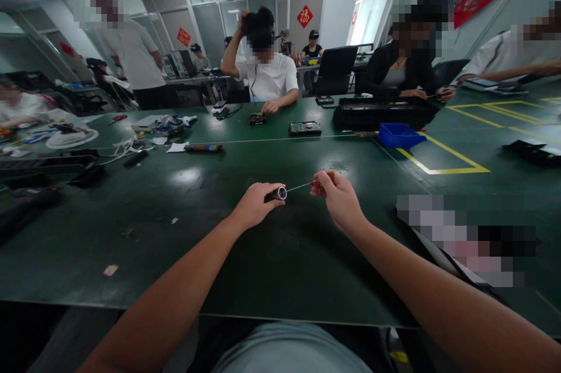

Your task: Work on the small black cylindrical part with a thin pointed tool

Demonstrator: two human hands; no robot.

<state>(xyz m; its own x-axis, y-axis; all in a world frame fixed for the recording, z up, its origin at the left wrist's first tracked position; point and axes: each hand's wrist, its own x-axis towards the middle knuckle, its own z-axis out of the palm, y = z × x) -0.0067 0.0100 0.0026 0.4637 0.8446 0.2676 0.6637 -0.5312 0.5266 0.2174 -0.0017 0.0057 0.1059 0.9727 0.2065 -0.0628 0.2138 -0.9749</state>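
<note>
My left hand [253,207] is closed around a short dark cylinder [274,193], which looks like a flashlight, its silver-ringed round end turned toward the right. From my right hand [339,194], whose fingers are pinched together, a thin metal rod [298,187] reaches left to the cylinder's ringed end. A dark red part of the rod shows at my right fingertips, like a small screwdriver's handle, most of it hidden by the fingers. Whether the tip touches the ring or sits inside it, I cannot tell. Both hands are held above the green table [263,268].
A blue bin [401,135] and a long black casing [381,113] stand at the back right. Hard drives [305,128] lie across the table near a seated person [272,78]. A dark tool [204,148] and clutter are at the left. A blurred-out item [464,241] lies right.
</note>
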